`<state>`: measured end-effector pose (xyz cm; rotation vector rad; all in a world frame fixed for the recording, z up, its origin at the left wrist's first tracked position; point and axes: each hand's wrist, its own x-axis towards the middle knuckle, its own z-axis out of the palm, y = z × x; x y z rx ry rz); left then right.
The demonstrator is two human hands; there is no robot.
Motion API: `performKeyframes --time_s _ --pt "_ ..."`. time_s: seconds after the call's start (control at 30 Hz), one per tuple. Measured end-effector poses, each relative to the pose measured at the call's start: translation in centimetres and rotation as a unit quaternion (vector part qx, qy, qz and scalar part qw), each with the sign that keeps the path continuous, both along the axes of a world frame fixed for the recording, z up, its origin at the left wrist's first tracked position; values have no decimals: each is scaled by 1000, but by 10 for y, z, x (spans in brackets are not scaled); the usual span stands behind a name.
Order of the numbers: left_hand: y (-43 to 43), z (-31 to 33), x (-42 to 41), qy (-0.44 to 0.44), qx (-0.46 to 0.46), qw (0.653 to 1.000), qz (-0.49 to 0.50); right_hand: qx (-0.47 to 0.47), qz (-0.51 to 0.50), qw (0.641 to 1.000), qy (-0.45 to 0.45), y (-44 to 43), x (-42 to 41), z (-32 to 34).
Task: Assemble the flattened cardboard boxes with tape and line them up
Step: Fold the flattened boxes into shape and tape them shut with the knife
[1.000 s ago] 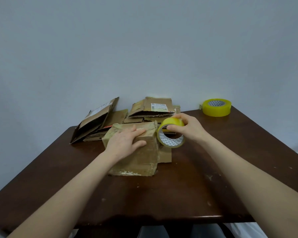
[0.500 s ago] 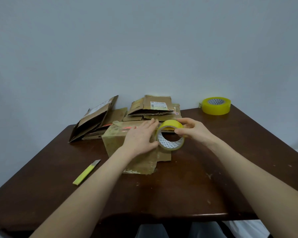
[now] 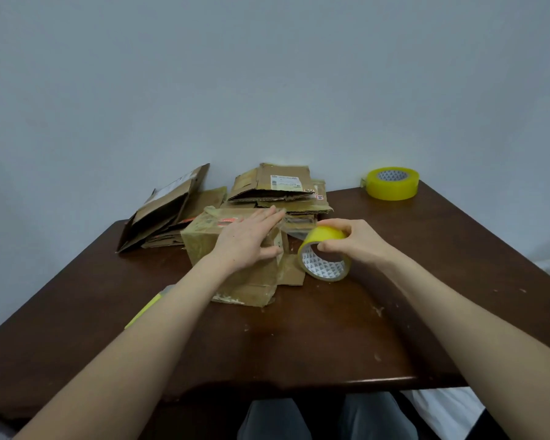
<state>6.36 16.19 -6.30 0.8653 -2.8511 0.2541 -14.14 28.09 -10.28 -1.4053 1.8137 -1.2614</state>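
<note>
Pinning worn brown cardboard box (image 3: 204,249) to dark worktop (image 3: 299,344) under flat, straight-fingered left hand (image 3: 248,241) while gripping yellow tape roll (image 3: 323,265) just beside it in right hand (image 3: 358,242), seemingly to pull tape taut.

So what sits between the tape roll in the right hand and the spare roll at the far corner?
Nothing: the head view shows only bare tabletop between the held roll and the spare roll.

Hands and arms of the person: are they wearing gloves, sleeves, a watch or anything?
Nothing shows. The left hand and right hand are bare, with no gloves and no rings on the visible fingers. The left forearm and right forearm are uncovered to the picture's edge: no sleeves, watch or bands.
</note>
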Motion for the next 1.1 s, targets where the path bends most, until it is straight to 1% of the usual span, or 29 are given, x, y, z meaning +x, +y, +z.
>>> performKeyframes --time_s 0.13,0.27,0.43,0.5,0.6,0.67,0.73,0.8,0.9,1.0,1.1 --pt "-6 -2 -3 7 -13 1000 4 27 5 999 41 -6 2 9" --pt "-10 -3 -4 38 -21 999 5 43 -21 996 77 -13 14 13" --pt "1 -4 5 108 -24 993 28 48 -53 990 125 -20 34 21" --pt "6 -5 13 147 -24 988 39 46 -60 989 128 -22 41 23" --pt "15 -7 34 242 -40 967 64 41 -74 987 135 -24 51 25" --pt "19 -10 54 274 -46 954 111 43 -82 986 140 -25 57 26" --pt "17 -15 77 252 -21 949 190 42 -86 985 140 -26 62 26" --pt "12 -23 102 190 26 939 285 43 -85 985 146 -26 67 26" --pt "5 -35 135 84 94 910 395 43 -87 985 144 -25 73 28" --pt "3 -46 154 18 112 894 434 45 -88 986 138 -24 72 27" --pt "5 -52 158 3 88 893 441 49 -86 988 120 -21 69 27"
